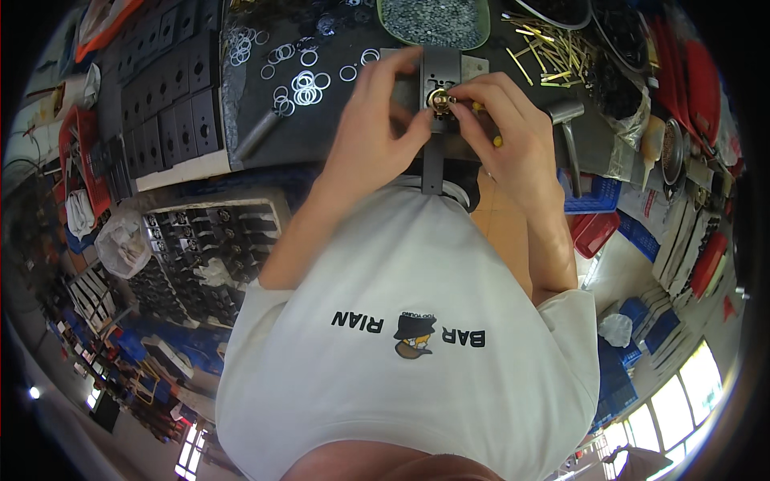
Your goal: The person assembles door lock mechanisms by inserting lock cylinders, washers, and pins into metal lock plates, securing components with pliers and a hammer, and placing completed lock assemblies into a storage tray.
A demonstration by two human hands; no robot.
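Note:
In front of me a dark flat metal lock-like plate (439, 70) lies at the edge of the bench, with a long narrow strip (432, 164) reaching toward me. A round brass-coloured piece (439, 101) sits in the plate. My right hand (512, 132) pinches a small brass-coloured part at that round piece with thumb and forefinger. Small yellow bits (498, 142) show by its curled fingers; their kind is unclear. My left hand (373, 120) is slightly blurred and open on the plate's left side, thumb and forefinger wide apart, with the thumb tip near the round piece.
Steel rings (306, 86) lie left of my hands, near a metal tube (258, 135). Stacked dark plates (172, 120) stand farther left. A green tray (483, 24) of small parts is behind. To the right are brass-coloured strips (553, 52) and a hammer (568, 112).

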